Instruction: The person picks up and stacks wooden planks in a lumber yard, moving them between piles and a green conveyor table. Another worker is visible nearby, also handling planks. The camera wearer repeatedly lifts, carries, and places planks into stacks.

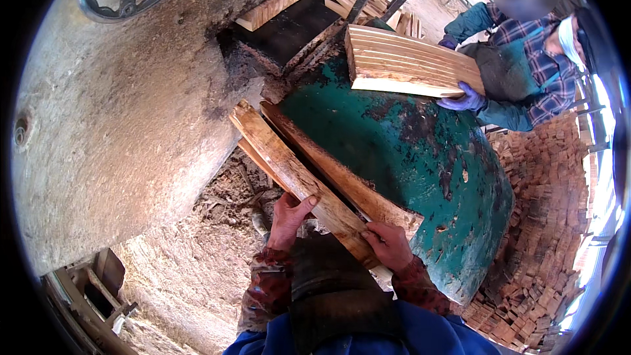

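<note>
In front of my body, a long wooden board [289, 164] with a rough, bark-streaked face slants from upper left to lower right. My left hand [292, 220] is closed on its left edge, the thumb on top. Closed at the near end is my right hand [389, 244], its thumb and fingers on the right edge. Another strip of wood shows beneath the far left part of the board. Just right of it, a second rough-edged board [348, 174] lies along the worn green surface [401, 141], a dark gap between the two.
At the upper right, a person with purple gloves [468, 98] holds a stack of sawn boards [414, 62]. A dusty machine panel [125, 118] with a handwheel [128, 6] stands left. Stacked wood pieces [549, 223] fill the right side; sawdust [177, 283] covers the floor.
</note>
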`<state>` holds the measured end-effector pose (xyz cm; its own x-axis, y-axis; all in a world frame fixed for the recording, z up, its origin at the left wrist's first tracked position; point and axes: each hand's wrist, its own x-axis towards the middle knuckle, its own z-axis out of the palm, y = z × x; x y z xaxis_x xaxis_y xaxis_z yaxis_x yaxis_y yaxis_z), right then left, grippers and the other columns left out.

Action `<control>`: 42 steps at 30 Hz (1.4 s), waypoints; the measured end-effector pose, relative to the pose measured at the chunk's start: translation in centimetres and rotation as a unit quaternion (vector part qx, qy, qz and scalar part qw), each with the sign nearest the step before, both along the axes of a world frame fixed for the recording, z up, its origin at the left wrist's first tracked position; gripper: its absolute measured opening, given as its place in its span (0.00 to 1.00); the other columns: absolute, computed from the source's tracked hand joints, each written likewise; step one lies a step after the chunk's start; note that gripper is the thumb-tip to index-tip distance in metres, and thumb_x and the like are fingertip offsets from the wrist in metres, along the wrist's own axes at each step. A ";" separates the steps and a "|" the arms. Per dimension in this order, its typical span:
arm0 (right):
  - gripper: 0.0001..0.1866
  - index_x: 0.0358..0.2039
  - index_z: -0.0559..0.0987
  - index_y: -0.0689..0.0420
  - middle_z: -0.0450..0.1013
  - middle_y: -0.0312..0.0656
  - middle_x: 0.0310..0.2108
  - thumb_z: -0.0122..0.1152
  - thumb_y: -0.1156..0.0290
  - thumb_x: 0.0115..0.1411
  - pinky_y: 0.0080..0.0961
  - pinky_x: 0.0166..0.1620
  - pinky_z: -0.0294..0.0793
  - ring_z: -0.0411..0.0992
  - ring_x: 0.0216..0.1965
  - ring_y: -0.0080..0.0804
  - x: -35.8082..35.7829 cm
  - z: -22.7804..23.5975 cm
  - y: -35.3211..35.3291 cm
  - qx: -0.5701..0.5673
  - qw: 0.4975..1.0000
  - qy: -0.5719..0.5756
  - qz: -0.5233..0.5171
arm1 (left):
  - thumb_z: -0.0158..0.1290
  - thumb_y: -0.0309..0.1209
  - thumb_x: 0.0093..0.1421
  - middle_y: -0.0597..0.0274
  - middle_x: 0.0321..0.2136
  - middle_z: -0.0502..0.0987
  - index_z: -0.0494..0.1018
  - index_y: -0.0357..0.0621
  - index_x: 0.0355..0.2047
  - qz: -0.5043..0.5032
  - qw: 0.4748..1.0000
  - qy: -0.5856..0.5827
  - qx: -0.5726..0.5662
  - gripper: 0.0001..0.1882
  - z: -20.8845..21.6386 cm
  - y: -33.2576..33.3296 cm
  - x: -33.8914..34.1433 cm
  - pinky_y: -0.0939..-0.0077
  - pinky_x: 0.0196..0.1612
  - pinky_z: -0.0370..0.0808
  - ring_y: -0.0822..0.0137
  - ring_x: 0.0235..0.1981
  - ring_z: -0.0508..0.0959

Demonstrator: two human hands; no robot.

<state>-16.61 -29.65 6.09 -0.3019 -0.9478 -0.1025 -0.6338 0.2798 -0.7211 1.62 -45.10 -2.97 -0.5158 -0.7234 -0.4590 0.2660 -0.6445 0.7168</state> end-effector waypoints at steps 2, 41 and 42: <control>0.09 0.37 0.80 0.64 0.77 0.50 0.30 0.65 0.74 0.56 0.31 0.32 0.74 0.77 0.29 0.43 -0.2 -0.4 0.1 -0.012 1.000 0.017 0.009 | 0.66 0.39 0.55 0.59 0.41 0.78 0.69 0.33 0.50 0.009 1.000 -0.011 -0.002 0.29 0.6 0.1 -0.2 0.75 0.42 0.78 0.70 0.40 0.79; 0.23 0.46 0.77 0.56 0.66 0.45 0.54 0.67 0.74 0.45 0.50 0.62 0.61 0.57 0.62 0.53 2.6 -0.7 -2.4 -0.032 0.975 0.173 0.134 | 0.66 0.37 0.53 0.58 0.35 0.80 0.75 0.30 0.43 0.082 0.984 -0.155 -0.007 0.24 1.9 0.9 -2.2 0.76 0.38 0.76 0.71 0.34 0.78; 0.23 0.45 0.77 0.57 0.66 0.45 0.53 0.67 0.74 0.45 0.49 0.62 0.61 0.58 0.62 0.53 2.7 -0.5 -2.4 -0.033 0.974 0.178 0.136 | 0.66 0.37 0.53 0.58 0.33 0.81 0.76 0.30 0.40 0.091 0.985 -0.149 -0.012 0.22 1.5 1.0 -2.4 0.75 0.35 0.77 0.72 0.31 0.78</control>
<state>-13.96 -32.09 5.58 -0.0446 -0.9986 0.0273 -0.8910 0.0274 -0.4531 -0.76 -44.10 -1.47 -0.2210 -0.8046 -0.5512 0.1514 -0.5866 0.7956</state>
